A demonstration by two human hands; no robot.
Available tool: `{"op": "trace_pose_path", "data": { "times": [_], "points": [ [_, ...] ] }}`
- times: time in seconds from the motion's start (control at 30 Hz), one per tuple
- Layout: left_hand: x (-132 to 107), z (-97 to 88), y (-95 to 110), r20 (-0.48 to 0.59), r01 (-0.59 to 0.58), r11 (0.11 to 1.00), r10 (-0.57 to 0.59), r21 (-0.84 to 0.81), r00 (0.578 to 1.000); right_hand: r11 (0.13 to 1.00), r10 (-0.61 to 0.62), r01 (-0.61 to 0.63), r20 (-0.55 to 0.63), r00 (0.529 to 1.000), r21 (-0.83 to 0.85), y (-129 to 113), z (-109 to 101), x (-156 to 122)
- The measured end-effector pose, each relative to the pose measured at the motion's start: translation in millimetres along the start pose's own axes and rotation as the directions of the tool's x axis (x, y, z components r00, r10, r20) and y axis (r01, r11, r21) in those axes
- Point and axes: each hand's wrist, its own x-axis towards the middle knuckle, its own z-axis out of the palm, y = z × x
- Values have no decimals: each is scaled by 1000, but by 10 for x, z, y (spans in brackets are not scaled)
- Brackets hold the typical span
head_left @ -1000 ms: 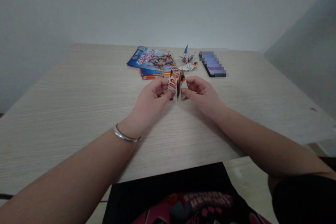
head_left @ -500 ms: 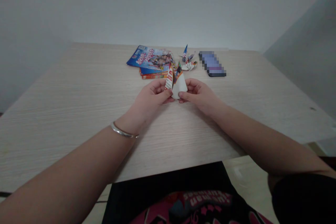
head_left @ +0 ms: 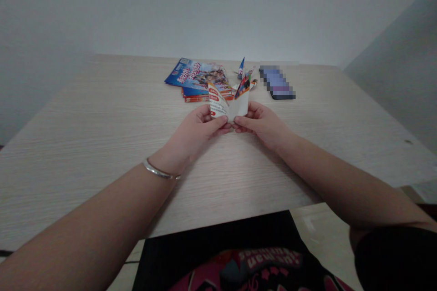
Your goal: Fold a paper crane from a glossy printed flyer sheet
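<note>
Between my two hands is a folded piece of printed paper [head_left: 219,103], white with red and orange print, its two flaps spread apart in a V. My left hand [head_left: 206,122] pinches its lower left side, thumb in front and fingers behind. On the lower right side, my right hand [head_left: 256,120] grips it in the same way. Both thumb tips come close together at the bottom fold. Just behind the paper stands a folded paper crane [head_left: 241,69] with a blue pointed tip, partly hidden by the raised right flap.
A stack of colourful printed leaflets [head_left: 191,75] lies behind my left hand. To the right of the crane is a phone [head_left: 277,82] with a blurred screen. The pale wooden table [head_left: 102,122] meets a wall at the back.
The folded paper has been opened wider: its left flap now faces me with its print showing, and the right flap leans further right. Both hands stay nearly in place.
</note>
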Motion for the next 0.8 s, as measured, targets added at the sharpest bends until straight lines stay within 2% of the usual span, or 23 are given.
{"op": "trace_pose_path", "data": {
  "times": [0.17,0.37,0.53,0.8],
  "points": [
    [-16,15,8,-58,21,996,-16,92,998,999,39,-39,-4,999,26,-17,39,-6],
    [-5,-28,-38,26,-76,985,73,157,997,997,57,-55,-39,998,58,-57,102,-33],
    [-14,-49,-41,21,-55,982,53,179,998,998,36,-35,-12,999,59,-23,66,-17],
    [-40,-22,28,30,-31,934,21,356,999,989,18,-23,-33,999,-146,0,58,-18]
  ]
}}
